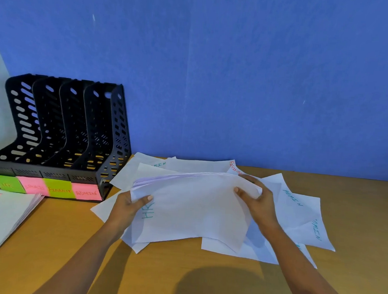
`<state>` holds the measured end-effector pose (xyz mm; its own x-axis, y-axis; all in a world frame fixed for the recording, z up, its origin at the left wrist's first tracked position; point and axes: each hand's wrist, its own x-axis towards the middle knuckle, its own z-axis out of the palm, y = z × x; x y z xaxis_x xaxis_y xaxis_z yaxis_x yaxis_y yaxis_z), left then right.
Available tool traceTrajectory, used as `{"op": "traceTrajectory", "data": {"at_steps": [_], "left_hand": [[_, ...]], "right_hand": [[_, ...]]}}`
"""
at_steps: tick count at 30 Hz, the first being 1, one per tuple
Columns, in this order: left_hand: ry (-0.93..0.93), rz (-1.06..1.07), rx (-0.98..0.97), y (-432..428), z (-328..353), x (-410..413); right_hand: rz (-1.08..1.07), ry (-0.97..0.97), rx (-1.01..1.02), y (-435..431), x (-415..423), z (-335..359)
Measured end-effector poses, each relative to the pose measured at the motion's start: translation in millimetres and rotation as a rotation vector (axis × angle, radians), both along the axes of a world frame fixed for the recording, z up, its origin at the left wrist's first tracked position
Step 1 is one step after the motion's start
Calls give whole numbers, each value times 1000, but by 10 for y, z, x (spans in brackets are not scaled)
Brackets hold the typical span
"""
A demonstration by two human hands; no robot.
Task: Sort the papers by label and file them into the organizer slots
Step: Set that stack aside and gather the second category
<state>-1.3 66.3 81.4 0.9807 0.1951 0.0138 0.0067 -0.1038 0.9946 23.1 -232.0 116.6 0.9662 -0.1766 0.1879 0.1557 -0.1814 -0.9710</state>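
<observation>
Well, a big blue wall [238, 70] fills the back. Below it is a brown wooden table [180, 277]. A black file organizer [60, 125] stands on the table at the left, right against the wall. It has four slots side by side, and its walls are full of holes.

Loose white papers [298, 212] lie spread on the table, to the right of the organizer. Some say ADMIN in blue-green letters, and one at the back has red letters that start with FIN.

Both hands hold a stack of HR papers [196, 210] just above that mess. The stack bends up in the middle. Its top sheet says HR in blue-green near the left edge.

Another pile of papers [0, 221] lies flat at the far left, in front of the organizer. Its red word ends in ORTS.

The left hand [125, 208] grips the left edge of the stack, with the thumb on top beside the HR letters. The right hand [256, 200] grips the far right corner, thumb on top and fingers curled round the edge.

Four sticky notes sit along the front of the organizer, one under each slot. From left to right they are a green HR note [8, 183], a pink note [34, 187] too blurry to read, a green FINANCE note [60, 188] and a pink ADMIN note [87, 191].
</observation>
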Motion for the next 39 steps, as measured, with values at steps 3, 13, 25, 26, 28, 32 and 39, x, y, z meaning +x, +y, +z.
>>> {"op": "traceTrajectory", "data": {"at_steps": [3,13,25,26,28,32,39], "left_hand": [[-40,11,34,-23,175,23],[-173,-11,72,-64,603,22],[126,167,-226,239,250,-192],[180,109,-280,278,240,-237],[201,64,-332,357,252,-349],[174,136,-323,685,231,-512],[277,305,-198,1507,58,-907]], "right_hand": [[-1,-131,-260,-83,72,209],[96,-49,-1011,181,16,601],[223,148,-126,616,-81,406],[231,165,-95,700,-91,378],[254,212,-88,901,-121,301],[293,336,-70,1342,-206,40],[560,548,-107,2067,-481,-459]]}}
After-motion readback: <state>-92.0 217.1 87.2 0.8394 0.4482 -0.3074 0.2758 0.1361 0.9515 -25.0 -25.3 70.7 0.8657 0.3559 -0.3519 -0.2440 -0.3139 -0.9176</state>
